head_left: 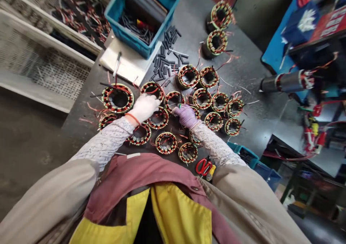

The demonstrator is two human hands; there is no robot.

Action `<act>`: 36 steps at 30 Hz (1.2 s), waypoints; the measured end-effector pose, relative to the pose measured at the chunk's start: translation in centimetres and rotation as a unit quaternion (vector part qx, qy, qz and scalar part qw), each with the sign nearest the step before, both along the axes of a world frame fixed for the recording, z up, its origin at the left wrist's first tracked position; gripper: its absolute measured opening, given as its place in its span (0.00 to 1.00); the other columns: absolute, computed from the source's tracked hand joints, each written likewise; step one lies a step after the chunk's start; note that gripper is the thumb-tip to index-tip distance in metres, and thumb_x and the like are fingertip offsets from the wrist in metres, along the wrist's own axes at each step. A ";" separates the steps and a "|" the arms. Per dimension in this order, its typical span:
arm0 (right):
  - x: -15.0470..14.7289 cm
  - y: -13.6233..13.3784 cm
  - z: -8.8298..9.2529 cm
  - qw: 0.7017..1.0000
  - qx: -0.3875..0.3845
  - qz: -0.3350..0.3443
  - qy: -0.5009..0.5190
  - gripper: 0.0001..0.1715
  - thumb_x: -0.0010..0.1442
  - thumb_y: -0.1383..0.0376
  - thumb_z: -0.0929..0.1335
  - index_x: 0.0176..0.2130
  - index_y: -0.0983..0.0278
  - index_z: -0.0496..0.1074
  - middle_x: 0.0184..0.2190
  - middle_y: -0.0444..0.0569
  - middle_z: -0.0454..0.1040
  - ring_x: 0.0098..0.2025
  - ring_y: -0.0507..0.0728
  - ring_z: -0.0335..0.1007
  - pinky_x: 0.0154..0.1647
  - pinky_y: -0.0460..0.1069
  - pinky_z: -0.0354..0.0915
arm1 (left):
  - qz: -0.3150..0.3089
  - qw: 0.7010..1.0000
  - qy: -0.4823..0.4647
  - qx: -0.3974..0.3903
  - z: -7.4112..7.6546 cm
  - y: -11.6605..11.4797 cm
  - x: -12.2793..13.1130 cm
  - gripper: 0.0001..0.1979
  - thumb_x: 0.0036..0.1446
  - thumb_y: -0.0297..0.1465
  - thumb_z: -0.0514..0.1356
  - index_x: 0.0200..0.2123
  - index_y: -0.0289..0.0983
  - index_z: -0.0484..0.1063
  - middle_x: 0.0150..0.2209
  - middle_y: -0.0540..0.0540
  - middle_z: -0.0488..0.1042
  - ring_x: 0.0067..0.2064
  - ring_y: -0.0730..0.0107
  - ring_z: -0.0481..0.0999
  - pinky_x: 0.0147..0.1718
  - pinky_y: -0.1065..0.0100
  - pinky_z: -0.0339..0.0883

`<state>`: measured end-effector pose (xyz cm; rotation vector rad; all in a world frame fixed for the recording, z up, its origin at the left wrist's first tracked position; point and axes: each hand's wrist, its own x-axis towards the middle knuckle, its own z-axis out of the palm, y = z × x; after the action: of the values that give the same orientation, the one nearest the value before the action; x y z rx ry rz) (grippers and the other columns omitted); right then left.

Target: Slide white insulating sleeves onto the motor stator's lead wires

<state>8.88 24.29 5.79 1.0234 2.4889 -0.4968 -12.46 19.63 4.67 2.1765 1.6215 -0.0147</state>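
Many wound motor stators with red and yellow-green winding ends stand upright on a dark metal table. My left hand (pixel 146 107), in a white glove, is closed at the front rim of one stator (pixel 151 89); what its fingers pinch, if anything, is hidden. My right hand (pixel 186 116), in a purple glove, has its fingers pressed together beside another stator (pixel 174 100). A small green and dark thin piece shows at its fingertips, too small to name. A nearer stator (pixel 158 118) sits between my hands. To the left stands a larger-looking stator (pixel 118 98) with loose leads.
A blue bin (pixel 140 49) stands behind on a white board (pixel 108 58), with black sleeve pieces (pixel 163 62) scattered beside it. White perforated crates (pixel 62 81) are at left. Red-handled pliers (pixel 203 167) lie near the table's front edge. Small blue bins (pixel 266 175) are at right.
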 end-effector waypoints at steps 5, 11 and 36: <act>3.0 -2.2 3.1 0.886 0.000 -0.272 0.375 0.14 0.63 0.56 0.67 0.46 0.60 0.72 0.40 0.50 0.79 0.39 0.57 0.77 0.43 0.54 0.72 | -0.020 0.994 -0.092 0.060 1.5 -3.9 0.9 0.09 0.64 0.34 0.60 0.44 0.38 0.77 0.62 0.39 0.69 0.63 0.48 0.67 0.63 0.42 0.55; 4.9 0.1 9.9 0.809 -0.059 -0.439 0.386 0.35 0.58 0.37 0.66 0.48 0.62 0.75 0.22 0.43 0.73 0.16 0.50 0.62 0.15 0.46 0.58 | -0.022 0.969 -0.219 0.110 0.9 -8.0 3.7 0.09 0.63 0.36 0.62 0.40 0.38 0.78 0.57 0.41 0.75 0.58 0.49 0.73 0.60 0.41 0.64; -1.0 2.6 3.6 0.970 0.030 -0.223 0.092 0.18 0.56 0.53 0.68 0.23 0.62 0.67 0.17 0.42 0.66 0.20 0.49 0.56 0.23 0.46 0.55 | -0.044 0.927 -0.363 0.088 -2.9 -9.7 5.9 0.08 0.58 0.35 0.68 0.35 0.37 0.75 0.42 0.47 0.79 0.47 0.61 0.76 0.59 0.53 0.61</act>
<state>7.91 26.88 9.39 1.6438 2.4381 -0.6779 -6.56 9.92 1.73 2.0119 1.1189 0.8374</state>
